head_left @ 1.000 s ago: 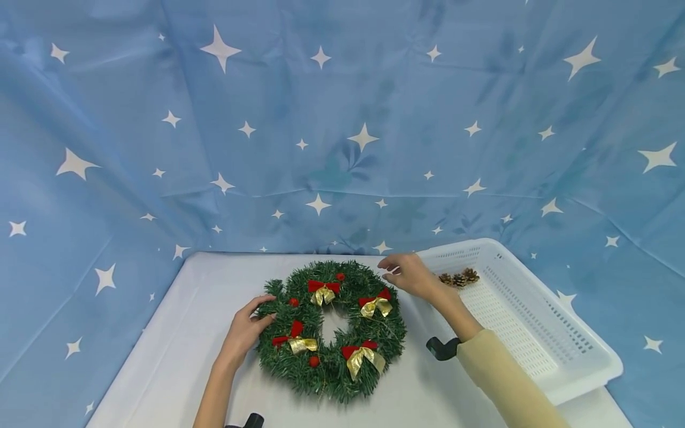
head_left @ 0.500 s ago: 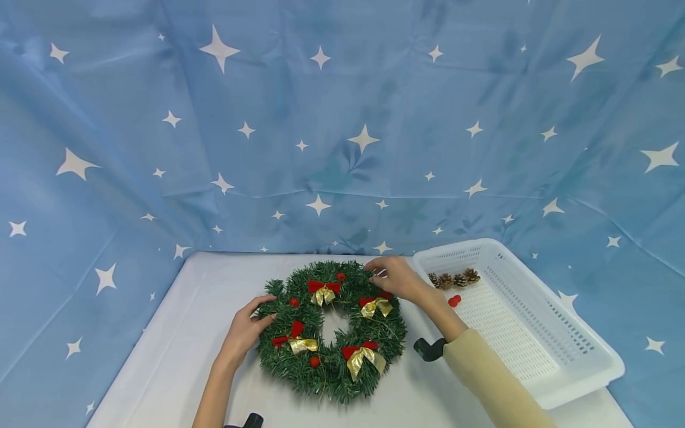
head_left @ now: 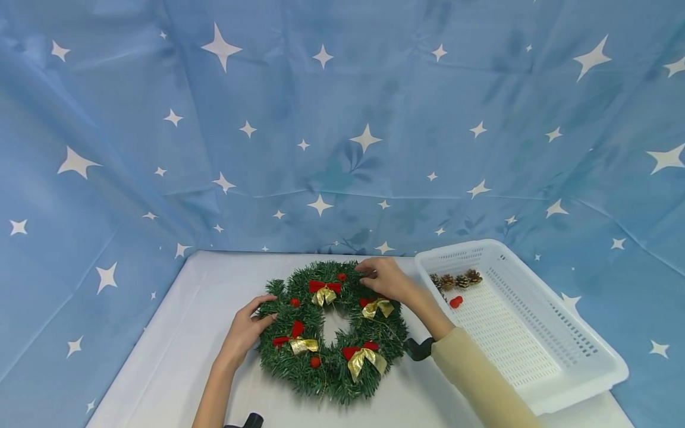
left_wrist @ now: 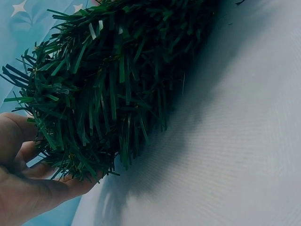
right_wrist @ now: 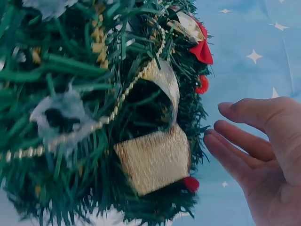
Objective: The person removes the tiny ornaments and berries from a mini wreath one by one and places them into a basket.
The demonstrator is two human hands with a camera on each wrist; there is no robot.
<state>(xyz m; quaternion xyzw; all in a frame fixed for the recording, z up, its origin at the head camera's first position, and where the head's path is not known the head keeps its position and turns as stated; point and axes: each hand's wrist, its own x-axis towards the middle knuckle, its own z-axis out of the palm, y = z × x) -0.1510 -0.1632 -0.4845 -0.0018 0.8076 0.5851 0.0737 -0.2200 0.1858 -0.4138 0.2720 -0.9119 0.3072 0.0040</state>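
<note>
A green tinsel wreath (head_left: 393, 342) lies on the white table, trimmed with red-and-gold bows and small red balls. At its left rim my left hand (head_left: 244, 333) holds on, thumb and fingers around the tinsel; in the left wrist view the left fingers (left_wrist: 77, 183) reach under the greenery. My right hand (head_left: 387, 278) is over the upper right of the wreath. In the right wrist view the right hand (right_wrist: 265, 155) has thumb and fingers apart, nothing visible between them, beside a gold ribbon (right_wrist: 157, 160) and a beaded gold string (right_wrist: 124, 96).
A white perforated plastic basket (head_left: 585, 324) stands on the right of the table. Several pine cones (head_left: 461, 281) and a pair of red balls (head_left: 456, 302) lie in its far left part. Behind the white tabletop (head_left: 214, 285) hangs a blue star-printed cloth (head_left: 278, 148).
My right hand has moved left, from beside the basket to over the wreath's upper right. The red balls in the basket have come into sight. The left hand has stayed put.
</note>
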